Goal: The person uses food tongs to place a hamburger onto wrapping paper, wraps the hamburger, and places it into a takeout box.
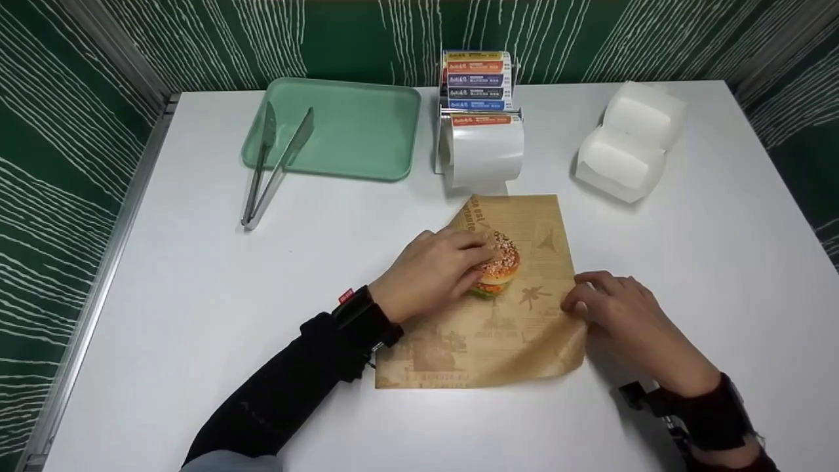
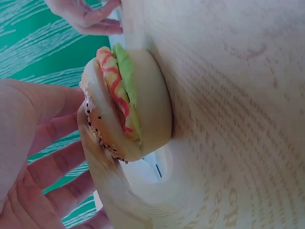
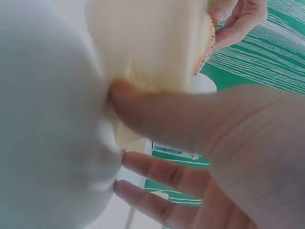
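**Hands on a burger and its wrapping paper**

A small sesame-seeded burger with lettuce and red sauce (image 1: 499,263) sits near the middle of a brown printed sheet of wrapping paper (image 1: 498,328), which lies flat on the white surface (image 1: 196,295) in front of the person. The left hand (image 1: 429,272) rests over the burger's left side, its fingers (image 2: 52,167) held loosely apart and curved against the top bun; the left wrist view shows them touching the seeded crust rather than clamping it. The paper's upper left corner is folded up against the burger beside this hand.

The right hand (image 1: 619,314) lies at the paper's right edge, its fingers (image 3: 157,171) slightly spread and the thumb pressed on the sheet, where the edge curls up a little. In the right wrist view the thumb pushes into the pale paper; whether the paper is pinched from below I cannot tell.

Behind the paper, just beyond its far edge, stands a rack of coloured label rolls with a wide white roll at the front (image 1: 482,131). To its left lies a mint green plastic tray (image 1: 354,124), with metal tongs (image 1: 272,167) resting half on its rim and half on the surface. To the right sits an open white paper burger box (image 1: 629,141). Green walls with white lines (image 1: 65,164) enclose the surface.
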Motion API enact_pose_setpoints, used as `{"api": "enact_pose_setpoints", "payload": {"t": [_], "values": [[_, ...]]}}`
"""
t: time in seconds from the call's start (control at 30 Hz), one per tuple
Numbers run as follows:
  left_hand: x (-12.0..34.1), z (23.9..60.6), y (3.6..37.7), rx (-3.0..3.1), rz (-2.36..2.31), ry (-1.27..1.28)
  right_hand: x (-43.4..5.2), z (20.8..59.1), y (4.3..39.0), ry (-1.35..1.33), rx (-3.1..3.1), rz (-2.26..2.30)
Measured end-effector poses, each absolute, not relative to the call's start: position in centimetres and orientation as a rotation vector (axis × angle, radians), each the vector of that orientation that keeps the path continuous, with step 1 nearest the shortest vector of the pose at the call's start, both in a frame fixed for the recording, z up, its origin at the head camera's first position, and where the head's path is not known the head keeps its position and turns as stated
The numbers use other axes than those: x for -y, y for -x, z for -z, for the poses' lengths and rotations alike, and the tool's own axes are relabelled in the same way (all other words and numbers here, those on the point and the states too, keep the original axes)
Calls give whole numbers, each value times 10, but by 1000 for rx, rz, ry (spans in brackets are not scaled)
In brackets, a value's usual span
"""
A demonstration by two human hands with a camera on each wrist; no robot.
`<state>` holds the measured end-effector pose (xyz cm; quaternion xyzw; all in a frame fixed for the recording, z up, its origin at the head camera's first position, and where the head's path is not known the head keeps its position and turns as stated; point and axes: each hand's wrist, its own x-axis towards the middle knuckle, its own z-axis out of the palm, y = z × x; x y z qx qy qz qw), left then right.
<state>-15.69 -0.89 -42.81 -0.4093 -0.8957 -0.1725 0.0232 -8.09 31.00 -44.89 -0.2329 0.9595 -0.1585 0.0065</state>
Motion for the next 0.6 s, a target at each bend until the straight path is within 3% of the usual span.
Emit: {"api": "enact_pose_setpoints", "payload": {"t": [0.6], "values": [[9,429,154,2803,513,1272,-296,431,112,949,-2904,922]]}}
